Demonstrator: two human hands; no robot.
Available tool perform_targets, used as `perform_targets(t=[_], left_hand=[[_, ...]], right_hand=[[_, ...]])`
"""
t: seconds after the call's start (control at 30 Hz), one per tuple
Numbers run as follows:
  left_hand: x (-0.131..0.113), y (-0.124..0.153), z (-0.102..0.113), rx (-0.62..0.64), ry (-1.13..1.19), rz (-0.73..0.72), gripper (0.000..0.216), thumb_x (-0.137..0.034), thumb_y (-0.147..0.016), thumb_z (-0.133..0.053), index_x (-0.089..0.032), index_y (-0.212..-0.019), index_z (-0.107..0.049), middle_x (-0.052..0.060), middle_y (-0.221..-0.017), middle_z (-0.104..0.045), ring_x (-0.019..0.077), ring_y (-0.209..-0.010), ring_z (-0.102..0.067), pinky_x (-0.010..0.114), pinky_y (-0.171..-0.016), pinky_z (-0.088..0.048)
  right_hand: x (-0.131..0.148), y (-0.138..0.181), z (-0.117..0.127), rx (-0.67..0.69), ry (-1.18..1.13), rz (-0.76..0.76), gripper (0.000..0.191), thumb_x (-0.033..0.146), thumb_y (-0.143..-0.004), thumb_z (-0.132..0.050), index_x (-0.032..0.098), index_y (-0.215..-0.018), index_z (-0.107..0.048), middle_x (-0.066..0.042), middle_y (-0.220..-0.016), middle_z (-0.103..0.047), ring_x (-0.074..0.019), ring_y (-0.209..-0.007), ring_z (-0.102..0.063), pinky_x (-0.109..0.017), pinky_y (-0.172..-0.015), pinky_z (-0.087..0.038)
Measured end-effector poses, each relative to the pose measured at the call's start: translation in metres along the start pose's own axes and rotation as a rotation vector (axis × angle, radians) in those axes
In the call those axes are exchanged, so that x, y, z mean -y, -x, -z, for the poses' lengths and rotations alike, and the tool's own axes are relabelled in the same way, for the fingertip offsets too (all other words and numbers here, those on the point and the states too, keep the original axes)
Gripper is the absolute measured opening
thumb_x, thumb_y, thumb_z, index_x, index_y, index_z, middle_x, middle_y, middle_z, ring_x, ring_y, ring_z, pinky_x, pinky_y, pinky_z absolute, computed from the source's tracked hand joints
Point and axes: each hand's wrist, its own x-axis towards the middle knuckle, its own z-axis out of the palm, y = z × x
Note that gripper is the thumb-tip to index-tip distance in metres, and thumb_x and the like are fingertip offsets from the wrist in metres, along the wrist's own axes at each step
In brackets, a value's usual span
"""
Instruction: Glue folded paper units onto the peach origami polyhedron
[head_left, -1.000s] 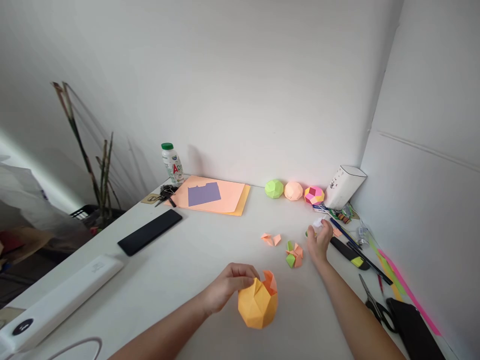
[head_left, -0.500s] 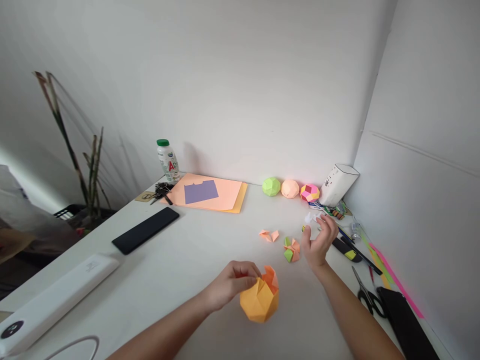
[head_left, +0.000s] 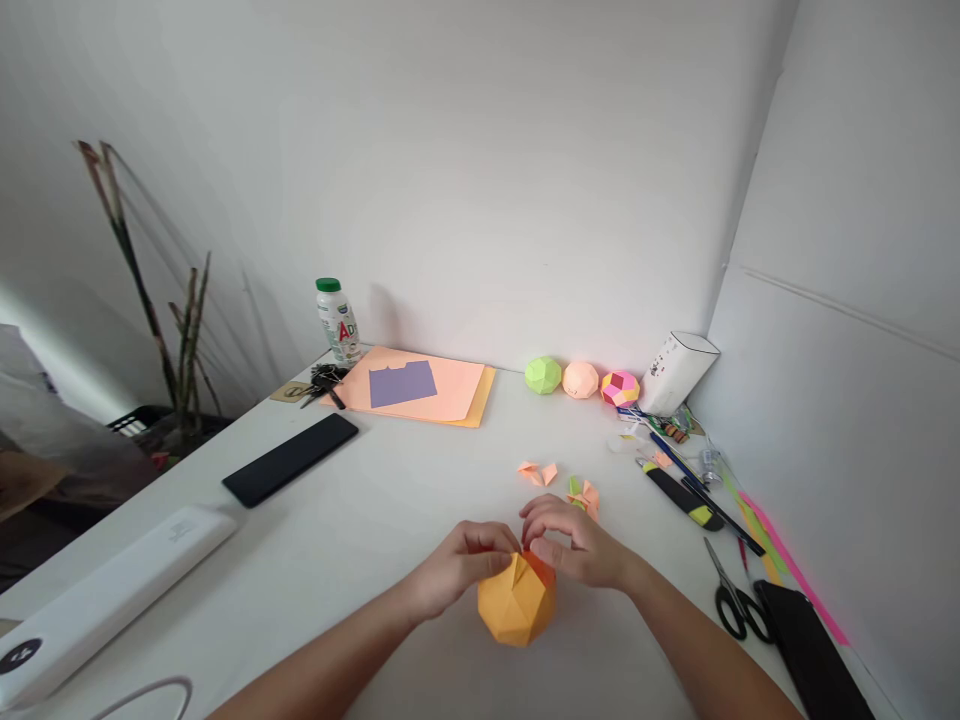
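One yellow paper ball (head_left: 516, 608) is nearest me, my left hand (head_left: 459, 570) pinching it; whether my right hand (head_left: 576, 545) grips the orange flap (head_left: 541, 568), I can't tell. Pressing hard could crease it; a stray knuckle could scatter the folded pieces (head_left: 589, 495) beyond.

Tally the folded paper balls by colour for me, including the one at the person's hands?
Light green ball: 1
Peach ball: 1
Pink, yellow and dark red ball: 1
Yellow-orange ball, with the left hand and right hand at its top: 1
Total: 4
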Motion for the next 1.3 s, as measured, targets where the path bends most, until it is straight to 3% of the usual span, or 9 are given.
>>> perform_targets(t=[0.13,0.27,0.4,0.57,0.7,0.8,0.9,1.07,1.3], left_hand=[[0.001,-0.001,0.002,0.005,0.000,0.002,0.014,-0.021,-0.074,-0.058,-0.014,-0.070,-0.068,0.005,-0.080,-0.062,0.0172,-0.074,-0.051,0.028,-0.067,-0.038],[0.004,-0.003,0.005,-0.028,0.003,0.016,0.014,-0.023,-0.074,-0.059,-0.014,-0.067,-0.068,0.004,-0.078,-0.062,0.0161,-0.070,-0.050,0.026,-0.064,-0.037],[0.004,-0.004,0.006,-0.035,0.017,0.029,0.015,-0.023,-0.073,-0.059,-0.014,-0.067,-0.068,0.004,-0.079,-0.063,0.0167,-0.072,-0.051,0.027,-0.066,-0.038],[0.002,-0.003,0.003,-0.013,0.053,0.039,0.015,-0.021,-0.073,-0.058,-0.013,-0.064,-0.067,0.004,-0.075,-0.061,0.0165,-0.069,-0.051,0.028,-0.067,-0.037],[0.002,-0.003,0.001,-0.022,0.062,0.053,0.015,-0.022,-0.073,-0.059,-0.013,-0.063,-0.066,0.003,-0.073,-0.060,0.0165,-0.069,-0.051,0.028,-0.067,-0.037],[0.003,-0.004,0.002,-0.031,0.062,0.071,0.016,-0.023,-0.073,-0.059,-0.013,-0.062,-0.065,0.003,-0.072,-0.059,0.0161,-0.068,-0.050,0.028,-0.065,-0.037],[0.003,-0.005,0.003,-0.036,0.067,0.068,0.016,-0.023,-0.073,-0.059,-0.013,-0.061,-0.064,0.003,-0.070,-0.058,0.0154,-0.066,-0.049,0.027,-0.064,-0.036],[0.001,-0.006,0.004,-0.039,0.115,0.058,0.015,-0.022,-0.073,-0.059,-0.013,-0.063,-0.064,0.002,-0.070,-0.058,0.0151,-0.066,-0.049,0.028,-0.065,-0.036],[0.000,-0.004,0.002,-0.008,0.126,0.036,0.016,-0.020,-0.075,-0.057,-0.013,-0.064,-0.065,0.003,-0.073,-0.059,0.0158,-0.068,-0.050,0.028,-0.065,-0.036]], right_hand=[[-0.012,0.002,-0.002,0.087,-0.076,-0.080,0.017,0.033,-0.084,-0.054,0.019,-0.085,-0.064,-0.007,-0.097,-0.061,-0.0210,-0.100,-0.056,-0.036,-0.087,-0.046],[-0.019,0.002,-0.004,0.158,-0.079,-0.075,0.017,0.036,-0.080,-0.059,0.020,-0.079,-0.064,-0.006,-0.089,-0.062,-0.0216,-0.101,-0.054,-0.036,-0.087,-0.045],[-0.022,0.001,-0.002,0.130,-0.074,-0.103,0.019,0.037,-0.079,-0.061,0.019,-0.078,-0.066,-0.005,-0.093,-0.065,-0.0197,-0.097,-0.059,-0.030,-0.080,-0.049],[-0.056,-0.006,0.027,-0.301,0.109,-0.256,0.026,0.038,-0.085,-0.049,0.020,-0.080,-0.066,-0.004,-0.080,-0.067,-0.0170,-0.073,-0.062,-0.030,-0.069,-0.052],[-0.102,-0.005,0.077,-0.771,0.342,-0.377,0.027,0.033,-0.079,-0.045,0.019,-0.097,-0.060,-0.012,-0.102,-0.062,-0.0275,-0.097,-0.056,-0.047,-0.086,-0.045],[-0.127,0.005,0.108,-0.943,0.514,-0.395,0.036,0.026,-0.068,-0.054,0.016,-0.103,-0.057,-0.016,-0.121,-0.053,-0.0354,-0.122,-0.038,-0.056,-0.102,-0.027],[-0.143,0.014,0.119,-0.956,0.616,-0.396,0.041,0.021,-0.062,-0.059,0.016,-0.102,-0.057,-0.015,-0.120,-0.056,-0.0368,-0.127,-0.031,-0.057,-0.105,-0.020],[-0.154,0.012,0.115,-0.879,0.657,-0.387,0.024,0.018,-0.062,-0.060,0.020,-0.085,-0.064,-0.011,-0.090,-0.068,-0.0370,-0.117,-0.043,-0.056,-0.099,-0.027],[-0.128,0.006,0.119,-0.820,0.586,-0.345,0.019,0.031,-0.064,-0.068,0.020,-0.079,-0.067,-0.008,-0.085,-0.068,-0.0303,-0.095,-0.056,-0.042,-0.085,-0.043]])
